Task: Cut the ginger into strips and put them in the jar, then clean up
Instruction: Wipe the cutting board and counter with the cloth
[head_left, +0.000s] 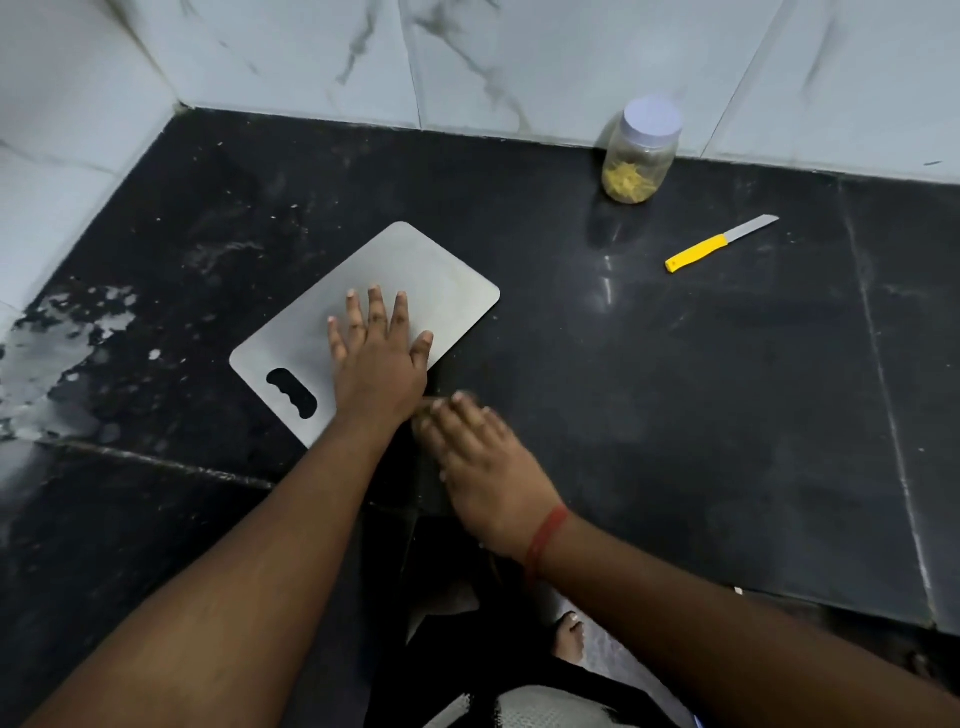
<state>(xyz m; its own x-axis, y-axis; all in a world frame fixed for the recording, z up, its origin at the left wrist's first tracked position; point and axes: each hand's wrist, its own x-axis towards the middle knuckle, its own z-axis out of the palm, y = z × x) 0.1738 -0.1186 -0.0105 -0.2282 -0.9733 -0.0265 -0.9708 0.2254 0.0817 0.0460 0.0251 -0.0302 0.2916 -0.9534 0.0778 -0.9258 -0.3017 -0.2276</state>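
A steel cutting board with a handle slot lies tilted on the black counter. My left hand rests flat on the board's near half, fingers straight and spread. My right hand hovers just off the board's right near edge over the counter, fingers straight and blurred; it holds nothing that I can see. A clear jar with a white lid, closed, stands by the back wall with yellow ginger strips in its bottom. A knife with a yellow handle lies on the counter to the right of the jar.
The black stone counter meets white marbled wall tiles at the back and left. Wet smears and white specks cover the counter's left side. The counter's front edge runs below my arms; a bare foot shows on the floor.
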